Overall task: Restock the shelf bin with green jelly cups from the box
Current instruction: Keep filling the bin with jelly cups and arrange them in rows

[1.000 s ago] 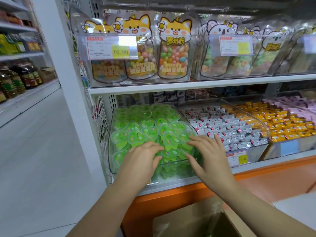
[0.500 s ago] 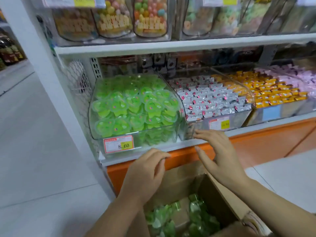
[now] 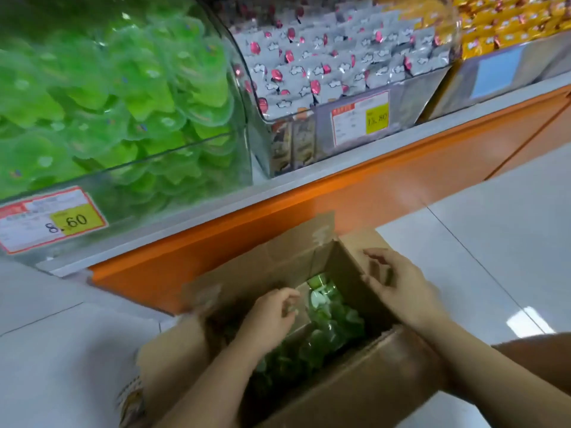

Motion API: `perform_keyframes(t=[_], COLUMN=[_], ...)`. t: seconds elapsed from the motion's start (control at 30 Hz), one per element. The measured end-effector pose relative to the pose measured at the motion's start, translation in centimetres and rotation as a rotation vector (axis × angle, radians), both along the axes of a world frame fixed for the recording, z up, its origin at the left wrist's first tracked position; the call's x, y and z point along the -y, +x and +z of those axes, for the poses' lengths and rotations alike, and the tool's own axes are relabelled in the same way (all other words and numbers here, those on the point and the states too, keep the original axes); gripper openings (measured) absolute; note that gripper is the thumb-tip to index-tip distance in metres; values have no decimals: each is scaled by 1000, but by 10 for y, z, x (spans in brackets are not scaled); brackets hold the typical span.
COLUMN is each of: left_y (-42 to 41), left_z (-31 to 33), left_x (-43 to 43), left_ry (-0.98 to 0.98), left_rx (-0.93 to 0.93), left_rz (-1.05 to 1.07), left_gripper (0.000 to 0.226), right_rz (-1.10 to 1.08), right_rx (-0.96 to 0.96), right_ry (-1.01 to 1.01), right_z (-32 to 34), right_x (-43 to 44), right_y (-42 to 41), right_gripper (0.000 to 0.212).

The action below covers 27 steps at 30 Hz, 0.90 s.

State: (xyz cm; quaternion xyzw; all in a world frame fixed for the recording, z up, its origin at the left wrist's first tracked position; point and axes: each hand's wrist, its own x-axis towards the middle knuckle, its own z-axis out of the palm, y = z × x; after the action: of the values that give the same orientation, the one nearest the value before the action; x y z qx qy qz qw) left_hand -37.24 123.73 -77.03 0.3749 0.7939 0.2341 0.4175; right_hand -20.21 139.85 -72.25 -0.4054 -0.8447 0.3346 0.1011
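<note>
Down in the open cardboard box (image 3: 355, 393): left hand (image 3: 272, 315) curled over green jelly cups (image 3: 327, 329), grip impossible to tell; right hand (image 3: 398, 288) loosely spread, empty, above the box's right rim. Plenty left inside. Beyond, at the left end of the shelf (image 3: 340, 157), shelf bin (image 3: 173, 151) already heaped high, so likely nearly done.

An orange base panel (image 3: 340, 193) is running along the foot of the shelving. Just above it, a pale grey shelf edge (image 3: 355, 156) is carrying a clear bin of silver-wrapped sweets with red marks (image 3: 340, 57), which is showing a white and yellow price tag (image 3: 360, 117) on its front. Above the panel's right end, yellow-wrapped sweets (image 3: 509, 20) are piling up behind a blue label (image 3: 494, 71). Below the panel, pale floor tiles (image 3: 494, 242) are reflecting light.
</note>
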Motion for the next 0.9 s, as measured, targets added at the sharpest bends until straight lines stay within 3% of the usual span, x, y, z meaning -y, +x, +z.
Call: perform_keyframes(t=[0.17,0.3,0.47,0.67,0.9], left_y=[15,30,49,55,59], left_z=[-50,-84,-105,-111,-109], left_x=[-16,-14,-19,-19,-25], left_ry=[-199,-295,-305,-249,-247], left_rx=[263,334,376,362,553], left_rz=[-90,-181,-35,70,149], left_gripper=[51,68,81,66,31], right_rz=[43,58,75,61,11], right_rx=[44,17,-33,-16,-26], right_ry=[-81,-167,-178,-182,-220], right_z=[-10,-26,-34,-40,-42], right_x=[-6,-9,-10,-9,-8], right_y=[5,7,6,4,4], right_gripper=[39,38,41,40,32])
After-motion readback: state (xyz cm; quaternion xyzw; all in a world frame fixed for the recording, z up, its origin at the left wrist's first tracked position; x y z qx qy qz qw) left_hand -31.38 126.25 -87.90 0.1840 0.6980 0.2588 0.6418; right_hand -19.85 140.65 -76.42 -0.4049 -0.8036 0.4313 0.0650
